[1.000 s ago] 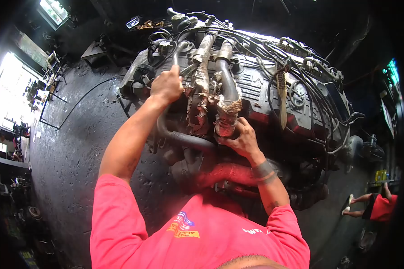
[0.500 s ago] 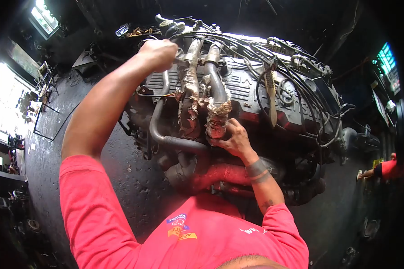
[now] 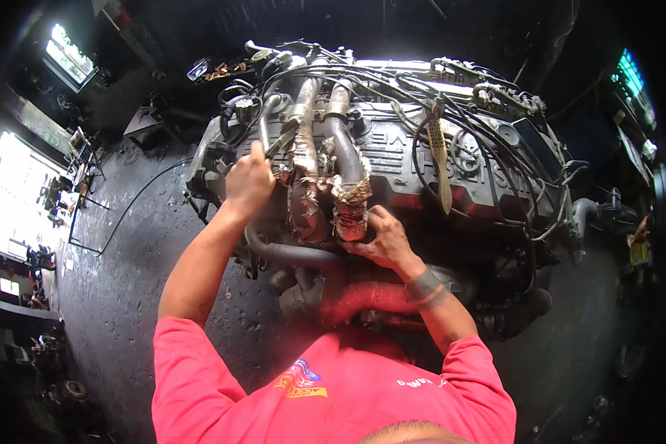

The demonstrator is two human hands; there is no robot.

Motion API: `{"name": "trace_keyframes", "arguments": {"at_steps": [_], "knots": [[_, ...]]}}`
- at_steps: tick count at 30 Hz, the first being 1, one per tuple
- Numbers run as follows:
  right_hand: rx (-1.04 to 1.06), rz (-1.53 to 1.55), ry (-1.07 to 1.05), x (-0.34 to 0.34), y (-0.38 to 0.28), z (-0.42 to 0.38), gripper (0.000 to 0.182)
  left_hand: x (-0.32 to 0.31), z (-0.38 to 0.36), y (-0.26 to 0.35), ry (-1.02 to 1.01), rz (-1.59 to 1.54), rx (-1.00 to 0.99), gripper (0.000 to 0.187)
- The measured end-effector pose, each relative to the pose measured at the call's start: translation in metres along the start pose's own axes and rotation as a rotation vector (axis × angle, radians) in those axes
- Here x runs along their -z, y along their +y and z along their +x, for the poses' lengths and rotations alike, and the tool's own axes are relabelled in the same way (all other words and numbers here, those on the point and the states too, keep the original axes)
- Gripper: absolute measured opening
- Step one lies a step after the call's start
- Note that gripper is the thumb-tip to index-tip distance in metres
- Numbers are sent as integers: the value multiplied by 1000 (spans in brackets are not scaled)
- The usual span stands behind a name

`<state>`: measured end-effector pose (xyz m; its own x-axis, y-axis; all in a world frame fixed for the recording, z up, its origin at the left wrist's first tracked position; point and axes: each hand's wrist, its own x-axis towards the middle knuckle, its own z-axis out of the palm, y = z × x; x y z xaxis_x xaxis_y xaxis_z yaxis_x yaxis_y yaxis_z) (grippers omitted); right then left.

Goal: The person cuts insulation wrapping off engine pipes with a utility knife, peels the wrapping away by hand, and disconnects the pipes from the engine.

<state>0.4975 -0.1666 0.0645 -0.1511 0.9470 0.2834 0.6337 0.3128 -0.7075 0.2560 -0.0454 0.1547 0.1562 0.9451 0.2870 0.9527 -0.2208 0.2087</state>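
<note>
A large engine [image 3: 466,174] with raised letters on its cover stands in front of me. Two metal pipes run down its near side, both with torn, crinkled foil wrap. My right hand [image 3: 383,238] is closed around the lower end of the right foil-wrapped pipe [image 3: 342,144]. Left of the other foil-wrapped pipe [image 3: 303,148], my left hand [image 3: 250,180] is a fist close to a thin grey pipe [image 3: 266,122]. Whatever that fist may hold is hidden. Below both hands a dark curved pipe [image 3: 292,255] crosses the engine's front.
A wooden-handled wire brush [image 3: 440,159] rests on the engine cover among loose black cables [image 3: 496,159]. A thick pipe [image 3: 370,300], lit red, lies low near my shirt. On the left are a dark, pitted floor [image 3: 133,296] and a bent thin rod [image 3: 100,248].
My left hand has come down and towards me from the top of the pipes to beside their middle. The right hand keeps its hold on the pipe. The view has shifted slightly.
</note>
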Motion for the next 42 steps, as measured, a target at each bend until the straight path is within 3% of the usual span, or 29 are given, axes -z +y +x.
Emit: {"name": "trace_keyframes", "arguments": {"at_steps": [7,17,23,29,33,35,42], "knots": [[6,13,9,1,-2,-1,43,6,12,16,-77,84,39,22],[-20,-16,4,1,-3,-2,47,71,75,38,-259,487,-361,17],[-32,-17,-37,4,-3,-1,48,81,89,44,-398,570,-413,18],[-40,40,-40,3,5,-4,51,15,2,12,-63,57,112,22],[-18,58,-23,3,5,-3,52,-15,1,12,45,-127,105,22],[-14,64,-22,-1,8,-2,53,-9,16,23,14,-56,171,22],[-2,87,-19,1,9,-3,52,-4,25,7,32,32,15,23]]}}
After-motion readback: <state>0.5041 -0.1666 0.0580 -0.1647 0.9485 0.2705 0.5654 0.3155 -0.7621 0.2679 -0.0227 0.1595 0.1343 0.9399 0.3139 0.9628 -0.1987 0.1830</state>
